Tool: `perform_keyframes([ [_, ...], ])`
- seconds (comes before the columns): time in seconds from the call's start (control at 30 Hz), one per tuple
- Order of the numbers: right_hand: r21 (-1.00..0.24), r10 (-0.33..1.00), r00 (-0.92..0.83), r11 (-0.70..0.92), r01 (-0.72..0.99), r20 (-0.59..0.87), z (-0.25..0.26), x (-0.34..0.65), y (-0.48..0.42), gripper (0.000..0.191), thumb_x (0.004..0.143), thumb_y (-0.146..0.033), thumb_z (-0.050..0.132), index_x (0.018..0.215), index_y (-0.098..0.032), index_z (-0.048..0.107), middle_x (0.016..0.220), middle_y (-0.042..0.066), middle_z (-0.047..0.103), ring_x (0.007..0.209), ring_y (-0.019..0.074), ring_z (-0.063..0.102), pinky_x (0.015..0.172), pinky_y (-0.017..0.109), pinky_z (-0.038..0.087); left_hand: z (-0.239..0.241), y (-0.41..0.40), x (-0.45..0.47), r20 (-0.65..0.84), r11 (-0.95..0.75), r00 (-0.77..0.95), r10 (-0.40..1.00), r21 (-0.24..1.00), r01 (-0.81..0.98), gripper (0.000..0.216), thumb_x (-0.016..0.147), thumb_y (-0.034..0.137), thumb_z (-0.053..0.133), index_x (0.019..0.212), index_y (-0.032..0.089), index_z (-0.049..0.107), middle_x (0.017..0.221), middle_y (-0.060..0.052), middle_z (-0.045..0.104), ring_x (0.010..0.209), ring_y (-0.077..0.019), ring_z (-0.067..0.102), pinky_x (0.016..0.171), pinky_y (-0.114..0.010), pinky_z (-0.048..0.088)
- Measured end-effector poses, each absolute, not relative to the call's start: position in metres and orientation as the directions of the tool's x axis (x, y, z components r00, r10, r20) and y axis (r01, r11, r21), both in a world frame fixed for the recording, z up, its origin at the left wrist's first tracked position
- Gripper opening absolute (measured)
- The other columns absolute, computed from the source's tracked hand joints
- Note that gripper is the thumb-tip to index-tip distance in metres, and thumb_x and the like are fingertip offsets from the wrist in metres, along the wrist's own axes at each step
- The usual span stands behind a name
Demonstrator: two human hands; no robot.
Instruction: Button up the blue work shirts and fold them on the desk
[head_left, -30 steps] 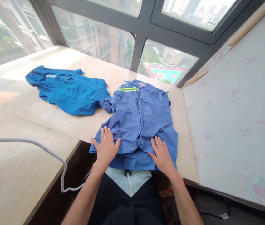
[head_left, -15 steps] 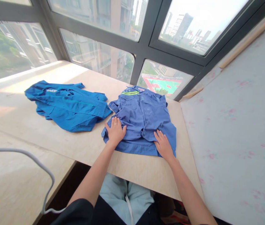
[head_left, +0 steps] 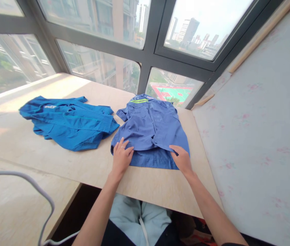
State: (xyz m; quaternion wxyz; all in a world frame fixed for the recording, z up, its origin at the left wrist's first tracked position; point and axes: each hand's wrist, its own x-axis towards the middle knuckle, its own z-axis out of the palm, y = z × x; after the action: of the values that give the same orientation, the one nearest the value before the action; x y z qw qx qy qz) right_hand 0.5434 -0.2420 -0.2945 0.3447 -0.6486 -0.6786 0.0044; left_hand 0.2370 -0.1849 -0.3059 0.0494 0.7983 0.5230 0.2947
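Observation:
A blue-violet work jacket (head_left: pixel 145 128) lies front side up before me, collar toward the window, with a yellow-green reflective stripe on its chest. At the lower left of its front panel, my left hand (head_left: pixel 122 155) has its fingers on top and the thumb at the hem, closed on the cloth. My right hand (head_left: pixel 182 160) pinches the right front panel's hem between thumb and fingers. Below these front hems, the inside of the jacket's back shows as a darker band. Left of it lies a brighter blue garment (head_left: pixel 70 123), rumpled, with a white mark.
Both garments rest on a pale wooden tabletop (head_left: pixel 150 182) beneath framed windows (head_left: pixel 150 61). A patterned wall (head_left: pixel 249 143) rises close on the right. A grey cable (head_left: pixel 39 193) loops over the lower table section at left.
My hands went from lying flat on the jacket to gripping its front hems, the left one moving slightly toward me. The front panels are now smoother and straighter. The view has shifted a little.

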Motion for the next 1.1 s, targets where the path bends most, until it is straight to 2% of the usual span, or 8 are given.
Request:
perform_keyframes([
  [0.17,-0.419,0.869,0.052,0.184,0.889,0.493,-0.28,0.547,-0.243,0.023,0.088,-0.024,0.054,0.095,-0.023,0.076,0.102,0.007,0.076,0.098,0.025,0.07,0.09,0.046,0.057,-0.275,-0.165,0.25,0.623,-0.487,0.148,0.768,0.418,0.767,0.018,0.09,0.021,0.059,0.086,0.021,0.076,0.091,-0.008,0.074,0.103,-0.027,0.065,0.085,-0.04,0.047],
  [0.3,-0.423,0.685,0.182,0.2,0.884,0.705,-0.269,0.538,-0.26,0.024,0.09,-0.02,0.054,0.102,-0.022,0.074,0.102,0.009,0.075,0.098,0.0227,0.069,0.091,0.043,0.056,-0.242,-0.177,0.258,0.774,-0.539,0.044,0.631,0.397,0.743,0.015,0.089,0.022,0.062,0.092,0.021,0.076,0.091,-0.007,0.073,0.095,-0.0229,0.064,0.083,-0.037,0.046],
  [0.37,-0.434,0.642,0.207,0.217,0.874,0.738,-0.27,0.531,-0.273,0.023,0.091,-0.019,0.055,0.104,-0.022,0.074,0.101,0.009,0.074,0.098,0.0222,0.068,0.091,0.042,0.055,-0.241,-0.198,0.257,0.804,-0.525,-0.026,0.595,0.412,0.745,0.015,0.089,0.023,0.062,0.093,0.022,0.077,0.092,-0.007,0.073,0.1,-0.0228,0.064,0.088,-0.038,0.046],
  [0.47,-0.457,0.801,0.054,0.284,0.843,0.596,-0.282,0.523,-0.295,0.023,0.089,-0.017,0.055,0.1,-0.024,0.076,0.1,0.008,0.074,0.095,0.0216,0.069,0.087,0.04,0.057,-0.261,-0.235,0.245,0.729,-0.398,-0.113,0.675,0.49,0.776,0.017,0.09,0.025,0.06,0.089,0.022,0.077,0.091,-0.008,0.073,0.101,-0.0239,0.064,0.092,-0.04,0.046],
  [0.57,-0.483,0.898,-0.046,0.278,0.83,0.437,-0.297,0.521,-0.317,0.025,0.089,-0.015,0.054,0.095,-0.026,0.076,0.102,0.007,0.074,0.096,0.0224,0.069,0.086,0.042,0.057,-0.284,-0.263,0.229,0.563,-0.282,-0.082,0.823,0.528,0.801,0.024,0.092,0.027,0.055,0.088,0.023,0.078,0.096,-0.008,0.074,0.106,-0.0252,0.063,0.096,-0.042,0.046],
  [0.7,-0.477,0.894,-0.052,0.285,0.831,0.445,-0.303,0.519,-0.341,0.025,0.089,-0.015,0.055,0.098,-0.027,0.075,0.103,0.007,0.074,0.097,0.0232,0.068,0.085,0.043,0.057,-0.29,-0.284,0.211,0.498,-0.232,-0.065,0.864,0.509,0.829,0.024,0.09,0.027,0.054,0.089,0.025,0.077,0.1,-0.008,0.074,0.113,-0.0272,0.062,0.101,-0.045,0.044],
  [0.93,-0.443,0.877,-0.213,0.412,0.796,0.432,-0.296,0.507,-0.367,0.025,0.09,-0.014,0.056,0.102,-0.026,0.074,0.104,0.007,0.073,0.098,0.0229,0.068,0.084,0.042,0.057,-0.28,-0.31,0.189,0.451,-0.236,0.009,0.893,0.448,0.862,0.023,0.088,0.027,0.049,0.084,0.023,0.072,0.11,-0.01,0.071,0.127,-0.0287,0.055,0.108,-0.045,0.043],
  [1.1,-0.508,0.927,-0.254,0.365,0.781,0.275,-0.282,0.505,-0.376,0.018,0.092,-0.022,0.06,0.102,-0.025,0.074,0.108,0.008,0.073,0.1,0.0221,0.068,0.086,0.039,0.057,-0.283,-0.312,0.172,0.341,-0.157,-0.005,0.94,0.446,0.881,0.023,0.086,0.031,0.047,0.088,0.019,0.066,0.105,-0.014,0.072,0.112,-0.0297,0.063,0.102,-0.042,0.046],
])
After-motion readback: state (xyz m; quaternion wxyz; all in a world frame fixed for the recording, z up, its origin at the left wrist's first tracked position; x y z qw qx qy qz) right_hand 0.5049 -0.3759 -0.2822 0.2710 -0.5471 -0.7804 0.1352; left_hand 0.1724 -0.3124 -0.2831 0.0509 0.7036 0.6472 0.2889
